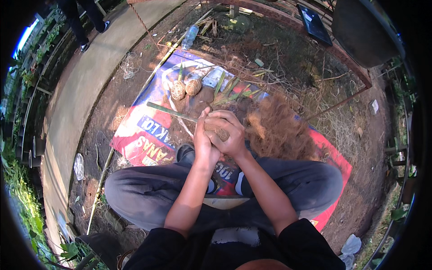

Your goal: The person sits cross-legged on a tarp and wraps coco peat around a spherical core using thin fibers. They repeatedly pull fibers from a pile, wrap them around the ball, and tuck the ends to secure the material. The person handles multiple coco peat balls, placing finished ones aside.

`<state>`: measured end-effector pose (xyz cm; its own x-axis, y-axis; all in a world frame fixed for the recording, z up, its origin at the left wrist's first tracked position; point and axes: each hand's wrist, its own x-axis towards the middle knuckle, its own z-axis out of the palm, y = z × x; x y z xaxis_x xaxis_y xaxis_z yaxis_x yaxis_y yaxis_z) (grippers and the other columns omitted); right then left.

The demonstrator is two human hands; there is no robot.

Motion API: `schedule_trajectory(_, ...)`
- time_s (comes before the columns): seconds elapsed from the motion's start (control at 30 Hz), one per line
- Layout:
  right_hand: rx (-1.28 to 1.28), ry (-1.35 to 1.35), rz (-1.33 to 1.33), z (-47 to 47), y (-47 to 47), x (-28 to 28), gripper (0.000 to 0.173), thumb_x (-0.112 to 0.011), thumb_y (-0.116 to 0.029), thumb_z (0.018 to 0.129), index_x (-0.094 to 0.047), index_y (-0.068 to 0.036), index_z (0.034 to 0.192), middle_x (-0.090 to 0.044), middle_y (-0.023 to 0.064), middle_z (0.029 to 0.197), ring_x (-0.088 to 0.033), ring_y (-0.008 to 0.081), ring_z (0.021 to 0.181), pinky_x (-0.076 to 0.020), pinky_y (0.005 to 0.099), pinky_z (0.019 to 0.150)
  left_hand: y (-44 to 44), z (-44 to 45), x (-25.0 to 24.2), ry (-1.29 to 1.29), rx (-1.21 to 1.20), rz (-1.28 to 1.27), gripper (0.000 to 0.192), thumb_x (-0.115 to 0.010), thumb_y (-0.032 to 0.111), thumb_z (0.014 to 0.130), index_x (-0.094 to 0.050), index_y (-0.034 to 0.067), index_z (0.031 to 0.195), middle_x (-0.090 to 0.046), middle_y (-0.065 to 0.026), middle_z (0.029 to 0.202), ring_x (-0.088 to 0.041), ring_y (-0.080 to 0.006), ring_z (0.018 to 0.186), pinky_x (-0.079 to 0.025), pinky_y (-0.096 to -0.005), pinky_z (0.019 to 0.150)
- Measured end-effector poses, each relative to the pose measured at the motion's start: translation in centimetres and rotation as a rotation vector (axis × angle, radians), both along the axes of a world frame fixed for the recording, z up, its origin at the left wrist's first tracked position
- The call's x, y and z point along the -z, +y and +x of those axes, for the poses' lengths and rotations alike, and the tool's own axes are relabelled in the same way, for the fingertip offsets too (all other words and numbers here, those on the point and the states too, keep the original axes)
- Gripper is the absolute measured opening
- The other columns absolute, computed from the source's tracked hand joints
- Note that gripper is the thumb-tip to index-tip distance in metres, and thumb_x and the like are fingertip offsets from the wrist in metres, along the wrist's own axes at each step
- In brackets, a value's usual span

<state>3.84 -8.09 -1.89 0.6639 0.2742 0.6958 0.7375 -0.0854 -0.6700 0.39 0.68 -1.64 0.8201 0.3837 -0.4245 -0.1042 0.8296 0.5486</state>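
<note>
My left hand [205, 140] and my right hand [233, 130] are cupped together around a brown fibre-covered ball [221, 133], partly hidden by my fingers. A long green leaf or stem [172, 112] sticks out leftward from my grip. Beyond my hands sit two balls bound with pale string, one [178, 90] on the left and another [193, 87] beside it. Dark brown lumps [204, 95] lie just right of them, near several cut green leaves [227, 90]. A large heap of loose brown fibre, probably coconut coir [283, 130], spreads to the right of my hands.
A printed plastic banner [135, 135] covers the ground beneath. Left of it run a bamboo pole [101, 187] and a concrete path [72, 104], where a person's legs [79, 25] show. A plastic bottle [190, 36], rusty metal frame [347, 60], tablet-like device [314, 24] and tangled string [347, 135] lie farther out.
</note>
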Motion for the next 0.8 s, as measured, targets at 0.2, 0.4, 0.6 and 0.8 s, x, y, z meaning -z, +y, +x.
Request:
schedule_trajectory(0.2, -0.093, 1.001, 0.488, -0.9, 1.6, 1.6, 0.033, -0.060, -0.025, 0.089, -0.068, 0.002, 0.106, -0.067, 0.0144, 0.108, -0.063, 0.0267, 0.105, -0.0438, 0.0358, 0.099, 0.1, 0.5, 2.3, -0.056, -0.001, 0.149, 0.035, -0.057, 0.028, 0.099, -0.057, 0.002, 0.122, -0.064, -0.0092, 0.109, -0.063, -0.0173, 0.097, -0.051, -0.0322, 0.088)
schedule_trajectory(0.4, 0.090, 0.166, 0.067, -0.9, 0.7, 2.2, 0.028, -0.061, -0.018, 0.088, -0.066, 0.003, 0.106, -0.068, 0.0141, 0.106, -0.065, 0.0277, 0.100, -0.0475, 0.0340, 0.093, -0.5, 0.3, 2.9, -0.013, -0.087, -0.005, 0.043, -0.050, 0.040, 0.103, -0.053, 0.005, 0.127, -0.062, -0.0121, 0.112, -0.063, -0.0209, 0.101, -0.049, -0.0344, 0.093)
schedule_trajectory(0.6, -0.035, 1.018, 0.487, 0.2, 1.2, 4.2, 0.024, -0.051, -0.012, 0.097, -0.067, 0.000, 0.108, -0.067, 0.0115, 0.103, -0.064, 0.0258, 0.098, -0.0463, 0.0322, 0.093, -0.8, 0.9, 3.4, -0.086, -0.013, 0.197, 0.030, -0.051, 0.035, 0.103, -0.060, 0.007, 0.111, -0.065, -0.0054, 0.100, -0.063, -0.0146, 0.092, -0.052, -0.0315, 0.083)
schedule_trajectory(0.8, 0.172, 0.535, 0.125, -1.8, 2.1, 6.9, 0.027, -0.050, -0.018, 0.098, -0.065, 0.000, 0.111, -0.064, 0.0087, 0.111, -0.060, 0.0244, 0.106, -0.0442, 0.0337, 0.096, 0.0, 0.8, 8.6, 0.009, -0.113, 0.166, 0.030, -0.051, 0.033, 0.104, -0.060, 0.005, 0.110, -0.062, -0.0046, 0.096, -0.061, -0.0134, 0.087, -0.050, -0.0286, 0.079)
